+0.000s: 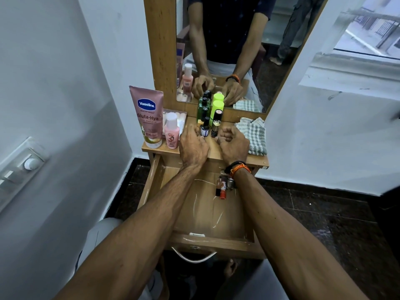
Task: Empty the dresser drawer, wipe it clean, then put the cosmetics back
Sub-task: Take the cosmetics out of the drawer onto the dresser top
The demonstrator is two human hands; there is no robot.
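Cosmetics (205, 126) sit beside both hands' loosely curled fingers (220, 135), gripping nothing visible.

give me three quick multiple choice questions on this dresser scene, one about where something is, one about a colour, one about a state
1. Where does the checked cloth lie?
A. inside the drawer
B. on the dresser top, at its right end
C. on the floor

2. What colour is the tall Vaseline tube?
A. pink
B. blue
C. white

3. In what state is the drawer?
A. pushed shut
B. taken out and set on the floor
C. pulled open, with a few small items left inside

Answers:
1 B: the checked cloth lies on the dresser top, just right of the right hand.
2 A: the Vaseline tube is pink and stands at the left end, left of the left hand.
3 C: the drawer is pulled out toward the person, and small bottles lie near its back right.
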